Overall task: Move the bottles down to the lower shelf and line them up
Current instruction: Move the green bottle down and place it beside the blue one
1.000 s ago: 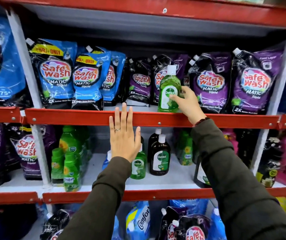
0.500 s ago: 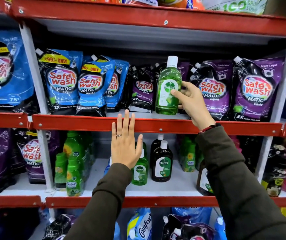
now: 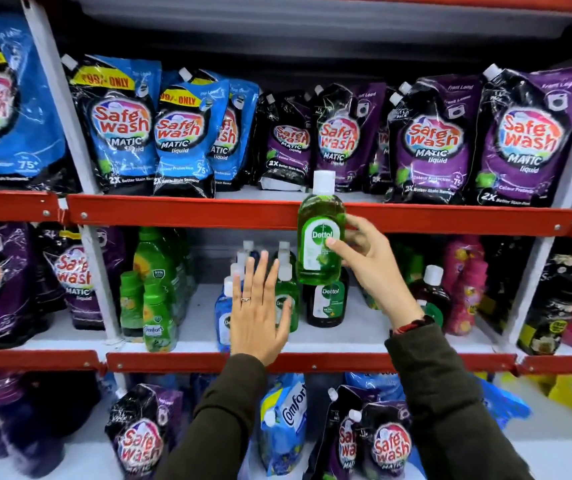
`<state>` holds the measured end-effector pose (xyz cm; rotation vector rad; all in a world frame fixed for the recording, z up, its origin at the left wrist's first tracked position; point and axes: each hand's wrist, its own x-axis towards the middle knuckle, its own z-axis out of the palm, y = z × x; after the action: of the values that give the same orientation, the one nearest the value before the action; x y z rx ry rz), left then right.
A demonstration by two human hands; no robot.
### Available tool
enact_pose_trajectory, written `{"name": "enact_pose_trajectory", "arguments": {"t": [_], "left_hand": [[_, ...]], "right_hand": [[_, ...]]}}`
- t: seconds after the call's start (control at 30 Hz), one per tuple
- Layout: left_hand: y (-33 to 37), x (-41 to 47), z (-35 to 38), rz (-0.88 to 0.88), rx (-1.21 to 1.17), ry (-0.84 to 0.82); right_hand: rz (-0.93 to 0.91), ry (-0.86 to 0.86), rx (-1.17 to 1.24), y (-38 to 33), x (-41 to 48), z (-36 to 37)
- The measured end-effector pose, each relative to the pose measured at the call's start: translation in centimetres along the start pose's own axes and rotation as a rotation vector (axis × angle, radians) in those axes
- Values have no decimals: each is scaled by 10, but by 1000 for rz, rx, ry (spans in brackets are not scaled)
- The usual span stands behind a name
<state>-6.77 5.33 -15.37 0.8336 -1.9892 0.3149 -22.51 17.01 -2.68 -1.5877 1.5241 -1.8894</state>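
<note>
Fronting red-edged shelving (image 3: 180,214), right hand (image 3: 369,268) gripping green Dettol bottle (image 3: 319,237).

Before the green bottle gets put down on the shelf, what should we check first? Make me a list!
1. Right hand holds the green Dettol bottle firmly: ok, fingers wrap it.
2. Bottle upright, white cap on: ok.
3. Bottle clear of the red shelf rail: not ok, it hangs in front of the rail.
4. Free spot on the lower shelf: ok, bare space right of the brown Dettol bottle.
5. Left hand out of the way: cannot tell; it is open before the small bottles.
</note>
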Motion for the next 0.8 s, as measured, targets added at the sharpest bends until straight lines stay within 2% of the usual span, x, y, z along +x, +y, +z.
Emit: {"name": "enact_pose_trajectory", "arguments": {"t": [0.33, 0.53, 0.8], "left_hand": [[-7, -100, 42, -79, -15, -298], [-15, -133, 50, -122, -29, -382], [-26, -133, 55, -99, -54, -379]], "right_hand": [[146, -4, -17, 91, -50, 27], [251, -27, -36, 135, -58, 45], [336, -33, -63, 165, -56, 65]]}}
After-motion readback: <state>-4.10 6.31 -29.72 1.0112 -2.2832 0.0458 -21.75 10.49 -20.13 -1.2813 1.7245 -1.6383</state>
